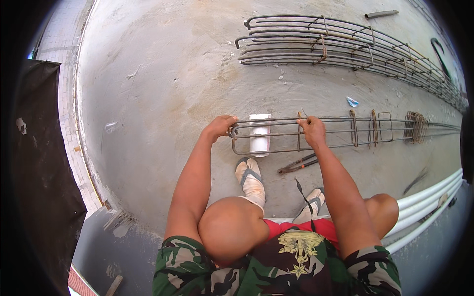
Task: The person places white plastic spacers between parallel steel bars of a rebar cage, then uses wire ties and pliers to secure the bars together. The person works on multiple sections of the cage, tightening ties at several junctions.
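Observation:
A long rebar cage [340, 132] of rusty steel bars and square stirrups lies on the concrete floor in front of me, one end resting on a white block [259, 143]. My left hand [220, 126] grips the hooked end of the top bar. My right hand [312, 129] is closed on the upper bar beside a stirrup. I am seated, my knees and sandalled feet [251, 178] just below the cage.
A second, larger rebar cage [345, 47] lies farther away. A dark metal tool [297, 164] rests on the floor by my feet. White plastic pipes [429, 207] run along the right. A black sheet [42, 172] hangs at the left.

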{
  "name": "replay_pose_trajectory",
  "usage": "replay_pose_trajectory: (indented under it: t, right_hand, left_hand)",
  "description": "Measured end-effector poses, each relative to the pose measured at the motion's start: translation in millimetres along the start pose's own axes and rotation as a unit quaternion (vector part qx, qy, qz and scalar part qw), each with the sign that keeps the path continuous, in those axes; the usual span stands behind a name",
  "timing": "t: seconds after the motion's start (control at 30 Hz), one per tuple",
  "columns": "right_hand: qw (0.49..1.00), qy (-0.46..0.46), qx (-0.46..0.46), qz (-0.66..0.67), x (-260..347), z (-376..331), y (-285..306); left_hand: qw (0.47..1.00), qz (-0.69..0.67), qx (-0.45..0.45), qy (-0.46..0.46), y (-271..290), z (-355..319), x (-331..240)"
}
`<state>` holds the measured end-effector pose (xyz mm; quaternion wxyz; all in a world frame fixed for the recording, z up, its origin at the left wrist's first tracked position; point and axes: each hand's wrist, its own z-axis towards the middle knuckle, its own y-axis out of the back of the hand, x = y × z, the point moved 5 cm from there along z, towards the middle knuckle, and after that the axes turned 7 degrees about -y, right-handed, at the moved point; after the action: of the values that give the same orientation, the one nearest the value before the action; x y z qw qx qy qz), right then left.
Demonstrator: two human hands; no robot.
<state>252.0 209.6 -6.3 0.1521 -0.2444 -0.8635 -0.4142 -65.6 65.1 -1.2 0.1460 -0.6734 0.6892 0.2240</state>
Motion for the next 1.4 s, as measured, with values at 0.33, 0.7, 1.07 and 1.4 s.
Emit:
replay_pose_trajectory:
  t: [0.33, 0.7, 1.07, 1.4]
  right_hand:
    - [1.000, 0.005, -0.012, 0.005, 3.8, -2.9, 4.2]
    - [1.000, 0.020, -0.013, -0.001, 4.6, -7.1, -0.6]
    - [0.997, 0.079, -0.015, 0.007, -4.7, -17.5, -9.5]
    - [0.995, -0.014, 0.005, 0.094, -15.1, -23.3, 5.3]
  left_hand:
    - [0.997, -0.042, 0.056, -0.037, -5.6, 18.6, -10.9]
    - [0.993, -0.065, -0.003, -0.100, -2.3, 24.3, -11.8]
    - [0.989, -0.118, 0.014, -0.092, -6.2, 20.0, -3.4]
    - [0.991, -0.121, 0.020, -0.057, -8.5, 15.4, -1.2]
